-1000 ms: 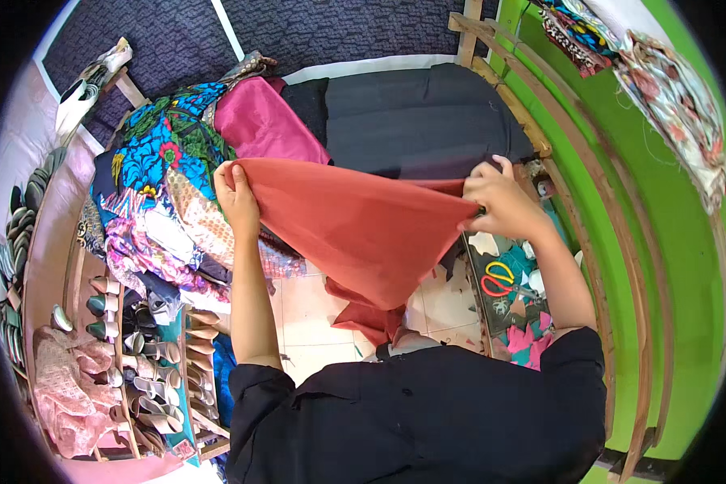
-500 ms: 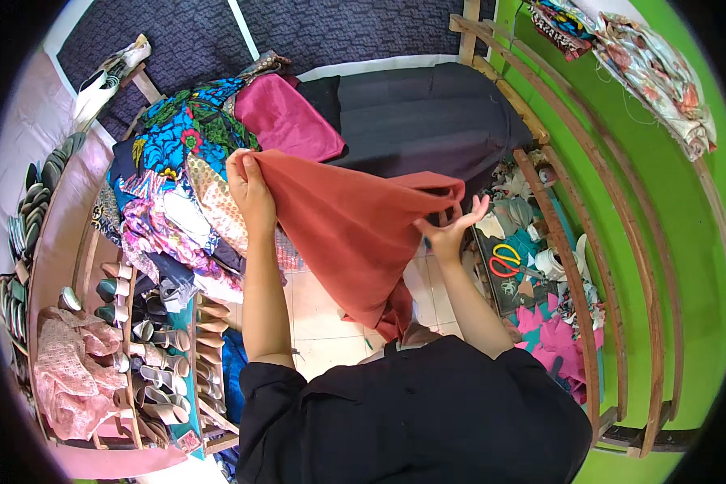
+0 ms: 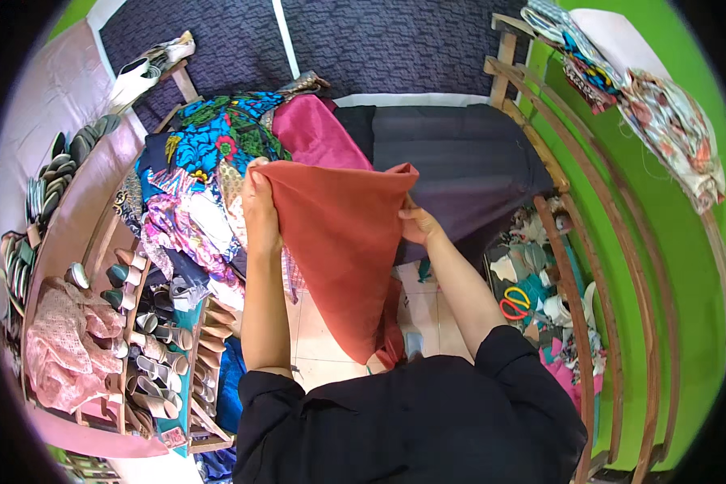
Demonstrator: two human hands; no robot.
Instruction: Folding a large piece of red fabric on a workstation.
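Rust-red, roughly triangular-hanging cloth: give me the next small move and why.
Probably draw the right hand gently outward to spread the rust-red cloth: the left hand grips its upper left corner and the right holds its right edge, yet the cloth narrows downward and folds gather near its lower end.

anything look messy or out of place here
Mostly the right side: the scissors lie loose among jumbled scraps, perhaps easily lost. On the left, patterned fabrics sit in an untidy heap. The held red cloth shows no obvious damage.
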